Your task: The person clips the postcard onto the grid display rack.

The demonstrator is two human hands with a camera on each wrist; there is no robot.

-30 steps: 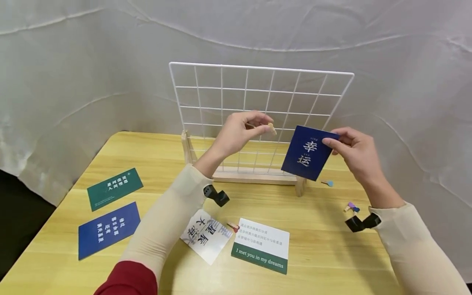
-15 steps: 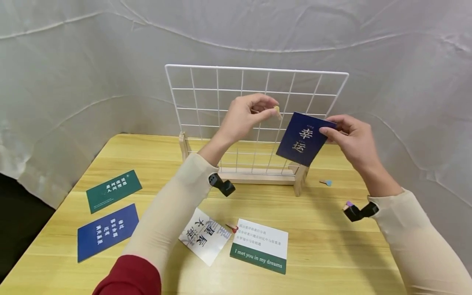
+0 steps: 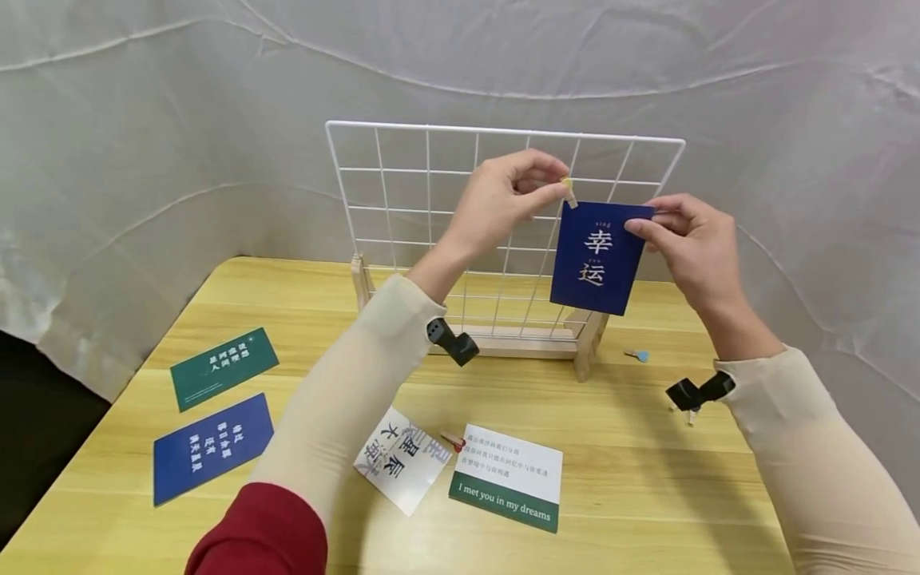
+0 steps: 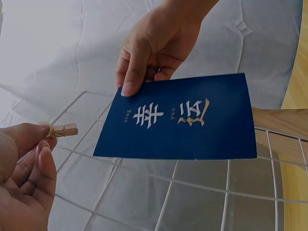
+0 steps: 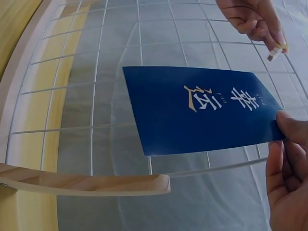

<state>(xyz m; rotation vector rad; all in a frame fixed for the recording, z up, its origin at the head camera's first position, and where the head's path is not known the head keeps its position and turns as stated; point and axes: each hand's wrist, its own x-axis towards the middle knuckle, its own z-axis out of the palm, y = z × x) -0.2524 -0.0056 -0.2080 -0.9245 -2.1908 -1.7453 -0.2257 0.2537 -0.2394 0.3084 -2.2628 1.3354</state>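
Observation:
A white wire grid panel (image 3: 431, 152) stands upright in a wooden base (image 3: 517, 343) at the back of the table. My right hand (image 3: 679, 239) pinches the top right corner of a dark blue card (image 3: 598, 257) and holds it flat against the grid's right side. My left hand (image 3: 506, 200) pinches a small wooden clothespin (image 3: 569, 191) just above the card's top left corner. In the left wrist view the clothespin (image 4: 61, 130) sits left of the card (image 4: 183, 120). The right wrist view shows the card (image 5: 202, 108) in front of the grid (image 5: 96, 86).
On the yellow table (image 3: 647, 495) lie a green card (image 3: 223, 367), a blue card (image 3: 212, 447), a white card (image 3: 402, 461) and a white-and-green card (image 3: 509, 477). A red-tipped clothespin (image 3: 453, 439) and a blue-tipped one (image 3: 638, 354) lie loose. White cloth hangs behind.
Both hands rose. The blue card moved up and now hangs straight against the grid. The clothespin moved up and right, close to the card's top edge.

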